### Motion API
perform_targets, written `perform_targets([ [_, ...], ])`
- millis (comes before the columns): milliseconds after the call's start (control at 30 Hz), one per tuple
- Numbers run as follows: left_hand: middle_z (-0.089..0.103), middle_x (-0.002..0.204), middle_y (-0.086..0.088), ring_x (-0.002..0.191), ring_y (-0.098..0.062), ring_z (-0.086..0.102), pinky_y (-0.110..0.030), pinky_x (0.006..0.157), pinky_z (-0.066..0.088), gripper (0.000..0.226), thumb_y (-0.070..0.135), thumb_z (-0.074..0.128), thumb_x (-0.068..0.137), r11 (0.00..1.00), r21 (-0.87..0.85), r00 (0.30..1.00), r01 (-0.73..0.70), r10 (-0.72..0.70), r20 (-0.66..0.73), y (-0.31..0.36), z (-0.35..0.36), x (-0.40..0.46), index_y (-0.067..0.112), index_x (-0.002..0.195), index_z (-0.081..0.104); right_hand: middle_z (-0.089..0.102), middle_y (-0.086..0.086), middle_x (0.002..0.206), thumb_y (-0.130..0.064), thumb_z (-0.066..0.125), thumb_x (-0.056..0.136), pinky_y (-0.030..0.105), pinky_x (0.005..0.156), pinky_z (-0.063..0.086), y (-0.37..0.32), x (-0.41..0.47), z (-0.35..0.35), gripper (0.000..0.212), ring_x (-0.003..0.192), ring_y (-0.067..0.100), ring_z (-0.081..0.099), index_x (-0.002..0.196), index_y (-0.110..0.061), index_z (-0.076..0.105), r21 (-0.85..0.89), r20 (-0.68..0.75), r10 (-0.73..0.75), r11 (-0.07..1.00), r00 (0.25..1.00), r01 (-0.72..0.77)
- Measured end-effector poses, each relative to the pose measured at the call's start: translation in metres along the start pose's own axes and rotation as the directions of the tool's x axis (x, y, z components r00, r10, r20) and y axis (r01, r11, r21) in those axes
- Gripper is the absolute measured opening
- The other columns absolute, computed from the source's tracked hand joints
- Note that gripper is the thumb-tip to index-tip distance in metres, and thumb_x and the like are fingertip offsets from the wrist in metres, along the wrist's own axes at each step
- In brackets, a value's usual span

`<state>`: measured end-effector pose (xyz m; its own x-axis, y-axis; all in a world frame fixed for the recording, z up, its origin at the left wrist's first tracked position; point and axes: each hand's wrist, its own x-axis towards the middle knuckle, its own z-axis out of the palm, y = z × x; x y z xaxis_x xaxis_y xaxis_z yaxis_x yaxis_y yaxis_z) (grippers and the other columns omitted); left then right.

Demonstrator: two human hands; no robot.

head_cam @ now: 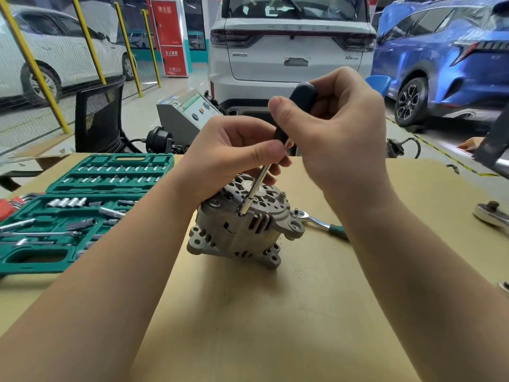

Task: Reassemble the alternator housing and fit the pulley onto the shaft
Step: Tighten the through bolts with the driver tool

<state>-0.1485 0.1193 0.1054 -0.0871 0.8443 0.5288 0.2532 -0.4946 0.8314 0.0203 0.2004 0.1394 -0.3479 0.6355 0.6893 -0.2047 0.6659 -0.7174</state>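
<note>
at a workshop table point(316, 299), the right hand point(338, 128) grips a screwdriver point(286, 139) by its black handle, tip on the alternator point(242, 227) at mid-table; the left hand point(228, 155) pinches its shaft.

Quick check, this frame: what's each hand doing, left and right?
Left hand: pinches the lower handle of the screwdriver, steadying it over the alternator.
Right hand: grips the screwdriver's black handle top.
</note>
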Motion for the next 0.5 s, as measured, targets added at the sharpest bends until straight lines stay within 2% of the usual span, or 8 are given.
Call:
perform_targets([
  [67,0.078,0.089,-0.018,0.075,-0.033,0.075,-0.039,0.070,0.063,0.038,0.036,0.086,0.091,1.000,-0.008,1.000,0.004,-0.005,-0.026,0.000,0.000,0.000,0.001,0.107,0.080,0.071,-0.010,0.076,-0.031,0.089,0.084,0.036,0.064,0.062,0.000,-0.002,0.004,0.030,0.068,0.007,0.069,0.097,-0.016,0.067,-0.004,-0.017,-0.022,1.000,1.000,0.022],
  [100,0.078,0.086,-0.017,0.074,-0.032,0.075,-0.039,0.070,0.063,0.031,0.031,0.085,0.093,1.000,-0.021,0.999,0.015,-0.016,-0.031,0.000,0.000,0.000,0.003,0.105,0.081,0.073,-0.010,0.079,-0.030,0.089,0.085,0.032,0.065,0.061,0.001,0.001,0.002,0.030,0.072,0.007,0.071,0.101,-0.016,0.069,0.026,0.029,-0.025,0.999,0.999,0.024],
  [167,0.077,0.083,-0.015,0.074,-0.030,0.075,-0.038,0.070,0.063,0.017,0.023,0.078,0.095,0.997,-0.059,0.999,0.040,-0.042,-0.020,0.001,-0.001,0.000,0.008,0.102,0.082,0.077,-0.007,0.096,-0.024,0.083,0.089,0.023,0.075,0.059,0.003,0.010,-0.008,0.033,0.086,0.007,0.074,0.118,-0.015,0.069,0.189,0.219,-0.005,0.981,0.976,-0.038],
  [233,0.077,0.084,-0.015,0.076,-0.030,0.076,-0.039,0.071,0.064,0.015,0.021,0.073,0.095,0.995,-0.084,0.998,0.056,-0.056,0.007,0.002,-0.001,0.000,0.010,0.101,0.082,0.076,0.009,0.113,-0.011,0.072,0.095,0.027,0.084,0.058,0.003,0.014,-0.020,0.038,0.101,0.021,0.075,0.132,-0.009,0.063,0.389,0.408,-0.005,0.906,0.913,-0.168],
  [267,0.077,0.085,-0.015,0.076,-0.029,0.076,-0.039,0.071,0.064,0.015,0.021,0.072,0.096,0.994,-0.087,0.998,0.063,-0.062,0.022,0.003,-0.001,0.000,0.011,0.101,0.082,0.075,0.013,0.113,-0.005,0.068,0.096,0.030,0.086,0.058,0.003,0.015,-0.023,0.037,0.104,0.027,0.074,0.133,-0.006,0.063,0.413,0.451,-0.017,0.890,0.893,-0.192],
  [367,0.080,0.094,-0.016,0.082,-0.031,0.078,-0.042,0.071,0.066,0.020,0.023,0.069,0.100,0.996,-0.054,0.996,0.065,-0.062,0.060,0.002,-0.002,0.000,0.011,0.109,0.083,0.078,0.008,0.101,-0.009,0.080,0.091,0.039,0.085,0.065,0.002,0.015,-0.024,0.026,0.095,0.025,0.078,0.116,-0.010,0.070,0.223,0.324,-0.027,0.974,0.946,-0.049],
  [433,0.081,0.102,-0.016,0.088,-0.034,0.079,-0.044,0.072,0.067,0.023,0.028,0.073,0.102,0.999,-0.021,0.998,0.038,-0.036,0.060,0.000,-0.003,0.000,0.013,0.117,0.082,0.076,-0.005,0.085,-0.024,0.091,0.084,0.031,0.073,0.064,0.000,0.011,-0.016,0.027,0.077,0.011,0.074,0.100,-0.014,0.072,0.032,0.134,-0.027,0.999,0.991,0.023],
  [500,0.082,0.101,-0.014,0.088,-0.034,0.079,-0.044,0.073,0.066,0.031,0.036,0.079,0.097,1.000,-0.002,0.999,0.012,-0.012,0.040,-0.001,-0.004,0.000,0.013,0.118,0.082,0.070,-0.009,0.075,-0.035,0.091,0.082,0.027,0.063,0.057,0.000,0.003,-0.007,0.034,0.066,0.005,0.066,0.095,-0.012,0.070,-0.090,0.001,-0.079,0.993,0.997,0.079],
])
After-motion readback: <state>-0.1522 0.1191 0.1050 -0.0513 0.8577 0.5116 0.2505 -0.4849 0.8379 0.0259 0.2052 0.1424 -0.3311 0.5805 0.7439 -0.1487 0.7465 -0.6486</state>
